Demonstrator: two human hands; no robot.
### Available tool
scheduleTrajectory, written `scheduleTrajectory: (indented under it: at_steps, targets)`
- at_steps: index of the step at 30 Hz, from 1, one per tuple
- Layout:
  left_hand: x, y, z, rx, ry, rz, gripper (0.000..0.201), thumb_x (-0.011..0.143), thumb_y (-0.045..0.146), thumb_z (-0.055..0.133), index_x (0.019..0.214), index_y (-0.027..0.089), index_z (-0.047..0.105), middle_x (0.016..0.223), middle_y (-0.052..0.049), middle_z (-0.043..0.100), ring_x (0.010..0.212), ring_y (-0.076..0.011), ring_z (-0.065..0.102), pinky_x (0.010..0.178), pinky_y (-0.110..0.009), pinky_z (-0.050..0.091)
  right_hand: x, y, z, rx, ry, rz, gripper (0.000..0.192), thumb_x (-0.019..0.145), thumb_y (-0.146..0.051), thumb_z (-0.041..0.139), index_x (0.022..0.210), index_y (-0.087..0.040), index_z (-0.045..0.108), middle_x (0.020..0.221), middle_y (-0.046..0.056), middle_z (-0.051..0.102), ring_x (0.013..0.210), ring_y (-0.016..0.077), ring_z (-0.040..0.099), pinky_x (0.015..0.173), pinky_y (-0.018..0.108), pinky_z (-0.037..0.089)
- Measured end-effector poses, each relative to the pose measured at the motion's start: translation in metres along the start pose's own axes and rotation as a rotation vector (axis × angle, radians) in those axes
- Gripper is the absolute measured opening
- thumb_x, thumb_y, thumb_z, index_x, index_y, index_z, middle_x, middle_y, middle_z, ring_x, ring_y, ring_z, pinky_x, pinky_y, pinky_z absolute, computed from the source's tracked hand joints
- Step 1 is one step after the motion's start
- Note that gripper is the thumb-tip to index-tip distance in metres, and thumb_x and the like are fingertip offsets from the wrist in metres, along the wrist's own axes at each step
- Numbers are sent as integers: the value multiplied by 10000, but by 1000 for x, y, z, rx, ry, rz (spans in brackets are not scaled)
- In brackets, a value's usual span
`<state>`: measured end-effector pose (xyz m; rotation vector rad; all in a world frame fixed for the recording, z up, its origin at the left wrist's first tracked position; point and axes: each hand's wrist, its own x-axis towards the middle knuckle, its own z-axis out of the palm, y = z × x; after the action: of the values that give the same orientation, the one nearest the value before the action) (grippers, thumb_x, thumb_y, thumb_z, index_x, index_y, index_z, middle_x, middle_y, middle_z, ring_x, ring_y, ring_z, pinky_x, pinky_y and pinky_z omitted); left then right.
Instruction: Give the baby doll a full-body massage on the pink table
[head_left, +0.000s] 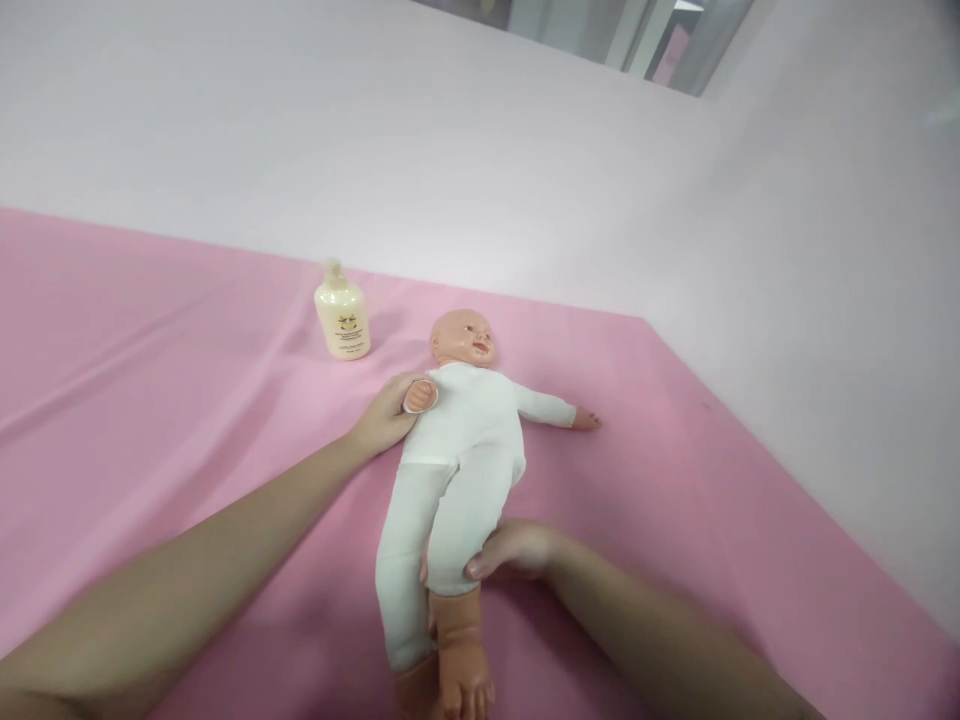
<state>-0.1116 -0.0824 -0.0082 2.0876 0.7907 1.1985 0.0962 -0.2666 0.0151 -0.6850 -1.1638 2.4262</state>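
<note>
A baby doll [472,420] in a white long-sleeved top and white trousers lies face up, its head toward the far edge. My left hand [390,410] is at the doll's arm on the left side, closed around it, with the doll's small fist showing at the cuff. Round the lower leg on the right, my right hand [517,550] is closed, thumb on the trouser leg and fingers passing underneath, mostly hidden. The doll's other arm stretches out to the right. Both its bare feet point toward me.
A cream lotion bottle [345,318] with dark print stands upright left of the doll's head. Pink cloth [187,390] with folds covers the table. A white wall [375,150] rises behind it, with a window-like opening [622,35] at the top.
</note>
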Motion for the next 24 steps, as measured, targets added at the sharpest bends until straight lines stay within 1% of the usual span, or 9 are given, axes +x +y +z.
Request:
scheduleTrajectory:
  at_steps: [3,7,11,14,17,20,22,24]
  targets:
    - [0,-2,0,5,-1,2,206,885,304,676,1072,223,700,1073,-68,761,996,-270,726,920,-422,596,-1,-3,0,-84,-28,4,626,585,-570,957,1016,-146,792,1012,79,777,1047,248,694,1087,400,467]
    - [-1,-3,1,11,6,9,213,881,308,681,1074,219,693,1068,-64,756,1007,-268,720,934,-420,590,-2,-7,-2,-190,-93,43,655,624,-630,930,1030,-137,786,1080,106,775,1127,292,690,1073,407,482]
    - [-1,-1,0,-8,-6,-6,190,877,319,683,1040,222,690,1015,-55,754,979,-265,723,897,-407,600,-2,-8,-5,-206,-142,87,677,593,-607,956,1048,-137,780,1101,103,773,1145,303,697,1053,385,496]
    - [0,0,0,-11,-4,1,182,875,317,684,1032,225,692,1021,-59,755,980,-269,725,904,-417,598,-1,-8,-5,-199,-166,75,654,606,-596,948,1034,-133,777,1116,111,770,1145,302,698,1042,378,502]
    - [0,1,-1,-1,-3,8,196,871,313,686,1047,226,693,1048,-63,758,999,-272,725,921,-424,593,-2,-4,-5,-152,-146,11,610,633,-604,920,979,-126,766,1088,126,774,1150,314,697,1068,408,487]
    - [1,3,-1,15,-13,16,207,880,316,676,1064,224,696,1059,-65,760,1011,-275,724,924,-425,589,-1,4,-5,-27,-82,-42,618,619,-595,900,991,-127,740,1034,129,778,1135,320,703,1077,449,478]
    - [1,5,-2,34,-17,32,222,888,316,666,1085,219,697,1083,-72,762,1032,-279,721,944,-431,580,1,10,-7,76,-61,-77,645,616,-610,869,1009,-122,716,970,133,775,1085,322,713,1034,463,497]
    - [1,7,-3,62,-9,52,258,883,318,668,1118,213,694,1128,-84,762,1071,-290,715,984,-449,563,5,15,-9,168,-59,-124,664,634,-646,822,1022,-123,693,894,123,766,954,296,724,935,443,527]
